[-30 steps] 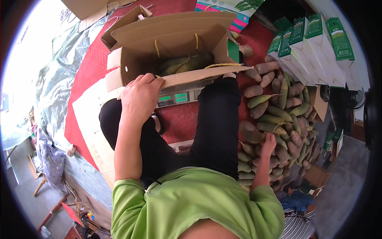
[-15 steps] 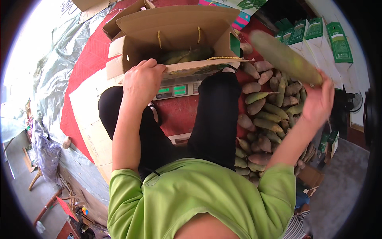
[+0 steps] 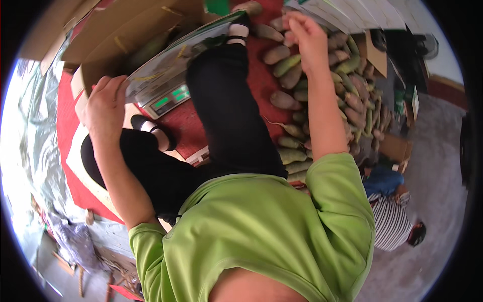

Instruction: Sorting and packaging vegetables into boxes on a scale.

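A cardboard box (image 3: 168, 63) stands with its top open in front of the person, a little to the left. Its near wall has a glossy printed outside and leans outward; a yellow cord (image 3: 121, 45) shows on its inner brown side, and what lies in its shadowed inside is too dim to make out. The left hand (image 3: 104, 103) is closed over the left end of the box's near edge, pinching the cardboard between thumb and fingers. Under the near wall of the box is a scale (image 3: 168, 102) with green lit figures.

The right hand (image 3: 308, 43) is raised to the right of the box, above a pile of long vegetables (image 3: 354, 100), some green and some brownish. Its fingers are bent toward the thumb; I cannot tell whether they pinch anything.

A red mat (image 3: 186, 123) spreads on the near side of the box, where the person's black trousers (image 3: 224, 105) and a dark shoe (image 3: 166, 138) show. Left of the box lies a crumpled clear plastic sheet (image 3: 27, 126). White cartons (image 3: 347, 12) stand to its right, beyond the pile. Far to the right and nearer than the box is another person in a striped shirt (image 3: 390, 221).
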`<act>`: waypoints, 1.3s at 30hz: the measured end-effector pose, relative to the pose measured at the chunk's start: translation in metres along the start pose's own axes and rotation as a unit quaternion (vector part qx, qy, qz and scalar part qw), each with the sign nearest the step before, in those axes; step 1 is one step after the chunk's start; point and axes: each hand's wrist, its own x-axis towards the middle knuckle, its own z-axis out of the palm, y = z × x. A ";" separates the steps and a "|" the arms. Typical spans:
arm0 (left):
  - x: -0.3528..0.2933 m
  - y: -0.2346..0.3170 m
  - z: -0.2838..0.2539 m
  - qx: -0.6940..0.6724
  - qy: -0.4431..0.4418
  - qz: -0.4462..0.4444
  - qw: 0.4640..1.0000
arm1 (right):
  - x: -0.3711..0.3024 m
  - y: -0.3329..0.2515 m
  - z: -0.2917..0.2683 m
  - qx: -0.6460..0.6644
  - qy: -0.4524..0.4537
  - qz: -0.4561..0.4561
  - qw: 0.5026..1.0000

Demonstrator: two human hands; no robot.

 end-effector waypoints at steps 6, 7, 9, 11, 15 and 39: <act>-0.005 -0.003 -0.005 0.001 0.025 0.016 1.000 | -0.120 0.182 -0.109 -0.219 0.044 0.231 0.947; -0.001 -0.002 0.000 -0.014 0.023 0.022 0.999 | -0.152 0.220 -0.133 -0.491 -0.110 0.048 0.863; 0.002 0.000 0.007 -0.017 0.013 0.007 1.000 | -0.218 0.274 -0.155 -0.590 -0.281 0.053 0.755; 0.001 -0.003 0.011 -0.034 0.021 -0.011 0.999 | -0.274 0.301 -0.150 -0.692 -0.326 -0.057 0.641; -0.006 -0.015 0.001 -0.036 0.087 0.051 0.994 | -0.296 0.284 -0.123 -0.424 -0.250 0.312 0.813; -0.006 -0.022 0.006 0.004 0.186 0.039 0.982 | -0.272 0.223 -0.298 -0.405 0.429 0.403 0.700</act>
